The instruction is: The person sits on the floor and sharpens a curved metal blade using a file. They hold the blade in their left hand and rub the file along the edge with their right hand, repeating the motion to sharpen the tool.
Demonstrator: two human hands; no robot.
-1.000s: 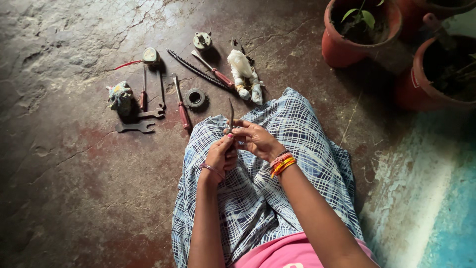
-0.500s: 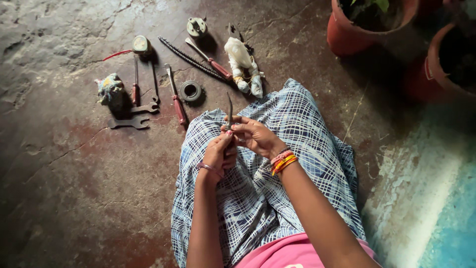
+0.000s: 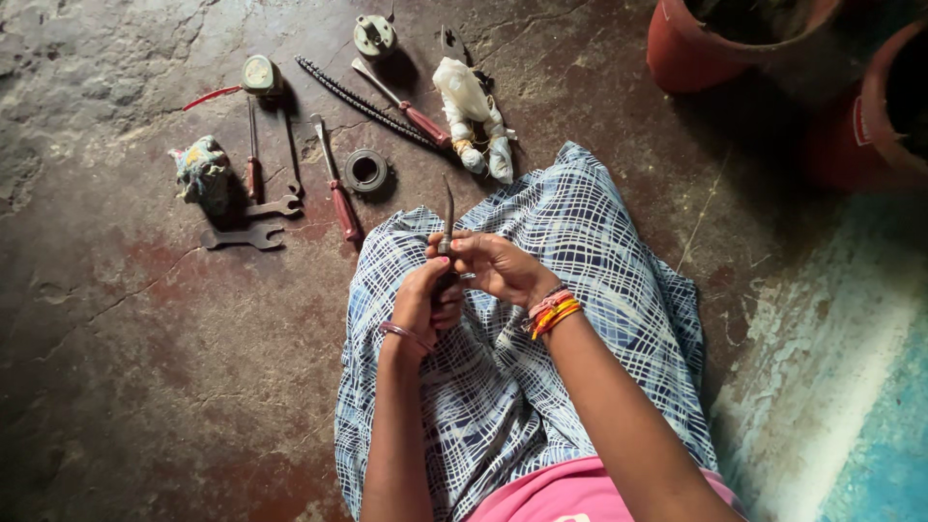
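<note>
Left hand: your left hand [image 3: 425, 302] is curled shut around the lower part of the thin dark tool [image 3: 447, 217], over your lap.
Right hand: your right hand [image 3: 495, 266] pinches the same tool just above the left hand, fingers closed on it; the two hands touch.
Tool position: the thin dark tool stands nearly upright, its tip pointing to the far side, above the blue checked cloth [image 3: 580, 280] that covers your knees.
Wrists: bright bangles [image 3: 551, 311] sit on the right wrist; a thin band [image 3: 401, 332] on the left.
Floor, far left: a red-handled screwdriver [image 3: 338, 184] lies just left of a dark ring [image 3: 365, 169]; two flat spanners [image 3: 253, 224] lie further left, close beside a bundle of rag [image 3: 201, 172].
Floor, far centre: a long ribbed rod [image 3: 362, 101] and a second screwdriver [image 3: 406, 104] lie slanted, near a white cloth-wrapped bundle [image 3: 469, 111].
Far right: two red pots [image 3: 735, 53] stand well apart from your hands.
</note>
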